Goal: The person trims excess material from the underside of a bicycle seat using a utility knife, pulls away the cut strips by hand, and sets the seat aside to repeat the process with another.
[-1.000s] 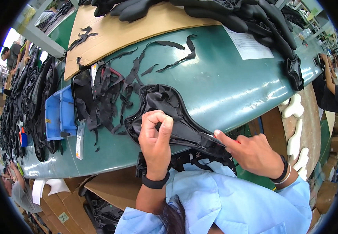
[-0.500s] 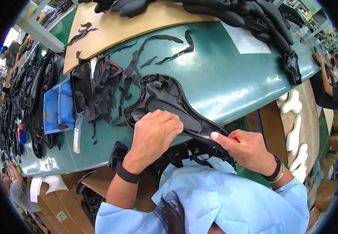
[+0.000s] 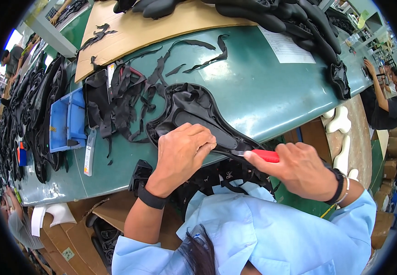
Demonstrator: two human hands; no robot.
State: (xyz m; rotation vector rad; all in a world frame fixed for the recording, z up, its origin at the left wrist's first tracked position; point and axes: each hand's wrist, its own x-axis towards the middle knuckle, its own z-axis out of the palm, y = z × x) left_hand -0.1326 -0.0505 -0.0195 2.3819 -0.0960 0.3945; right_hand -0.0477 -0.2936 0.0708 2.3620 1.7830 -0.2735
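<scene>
Green table [image 3: 272, 91] | saddle [image 3: 207, 128] slanting down-right, nose [image 3: 229, 144] toward my right hand [image 3: 305, 170] — the nearer, gripping red tool [image 3: 266, 156] | left hand [image 3: 182, 151] pinched above — whether holding anything, can't tell

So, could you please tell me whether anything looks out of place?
The black fabric-like strips look untidy: they lie tangled beside the blue bin, with some strewn across the green table and cardboard sheet.
</scene>
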